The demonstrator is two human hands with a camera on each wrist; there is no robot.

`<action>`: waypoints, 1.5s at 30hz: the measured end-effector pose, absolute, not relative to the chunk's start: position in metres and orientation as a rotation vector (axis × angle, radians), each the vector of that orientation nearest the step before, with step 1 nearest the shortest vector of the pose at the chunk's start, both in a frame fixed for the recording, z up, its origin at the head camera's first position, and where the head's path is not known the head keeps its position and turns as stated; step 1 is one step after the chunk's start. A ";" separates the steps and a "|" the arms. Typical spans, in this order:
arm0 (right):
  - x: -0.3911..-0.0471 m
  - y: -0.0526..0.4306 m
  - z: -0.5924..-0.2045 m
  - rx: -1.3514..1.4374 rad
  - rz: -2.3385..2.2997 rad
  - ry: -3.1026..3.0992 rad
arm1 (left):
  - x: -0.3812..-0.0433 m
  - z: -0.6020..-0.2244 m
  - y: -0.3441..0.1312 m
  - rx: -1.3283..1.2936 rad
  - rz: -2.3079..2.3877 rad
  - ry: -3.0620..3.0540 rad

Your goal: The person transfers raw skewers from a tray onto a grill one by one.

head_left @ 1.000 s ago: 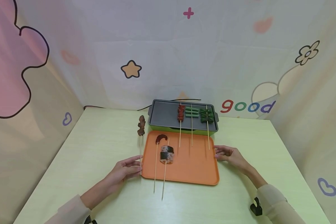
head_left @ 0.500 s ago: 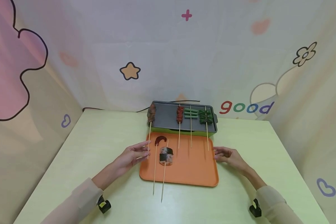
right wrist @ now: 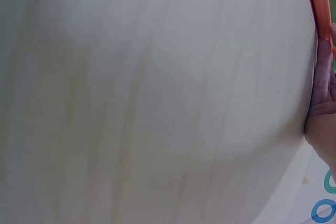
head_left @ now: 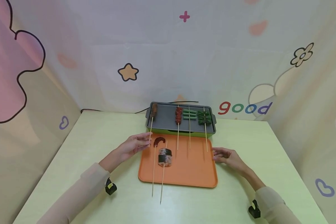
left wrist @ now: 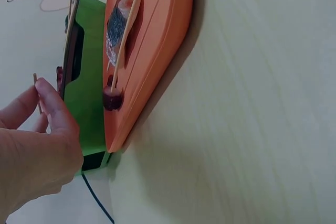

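My left hand (head_left: 133,144) pinches the lower part of a brown meat skewer (head_left: 154,111) between thumb and fingers. The meat is over the left end of a grey grill plate (head_left: 165,119); I cannot tell whether it touches. An orange tray (head_left: 190,172) lies in front of the grill, its right rim gripped by my right hand (head_left: 229,159). On its left side lie a skewer with a dark red curled piece (head_left: 159,141) and a skewer with a black-banded pale piece (head_left: 165,158). In the left wrist view, the thumb and fingers (left wrist: 55,106) hold the stick.
On the grill's right half lie a red meat skewer (head_left: 178,115), a skewer of green stalks (head_left: 189,115) and a dark green leafy skewer (head_left: 204,118), sticks overhanging the tray. A black cord (head_left: 142,109) runs behind the grill. Printed curtains (head_left: 156,62) enclose the table (head_left: 72,149).
My left hand has carried the brown meat skewer from left of the tray, up and right, to over the grill plate's left end. My right hand stays at the tray's right rim.
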State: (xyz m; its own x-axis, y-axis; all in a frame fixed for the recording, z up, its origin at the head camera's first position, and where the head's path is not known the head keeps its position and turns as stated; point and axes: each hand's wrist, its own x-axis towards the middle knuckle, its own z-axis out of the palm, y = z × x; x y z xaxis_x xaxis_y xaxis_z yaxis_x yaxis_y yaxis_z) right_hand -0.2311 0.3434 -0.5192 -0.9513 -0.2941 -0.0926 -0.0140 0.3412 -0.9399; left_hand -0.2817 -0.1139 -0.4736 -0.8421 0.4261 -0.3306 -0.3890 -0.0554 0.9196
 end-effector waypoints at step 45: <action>-0.230 0.342 -0.518 -0.259 -1.635 2.367 | -0.236 -0.486 -0.128 0.039 1.791 1.804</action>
State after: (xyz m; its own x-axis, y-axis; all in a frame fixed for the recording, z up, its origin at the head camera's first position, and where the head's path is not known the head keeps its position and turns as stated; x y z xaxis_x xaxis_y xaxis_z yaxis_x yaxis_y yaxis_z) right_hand -0.2301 0.3422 -0.5176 -0.9524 -0.2861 -0.1055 -0.0027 0.3538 -0.9353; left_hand -0.2356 -0.1276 -0.4864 -0.8253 0.4173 -0.3805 -0.3772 0.0939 0.9213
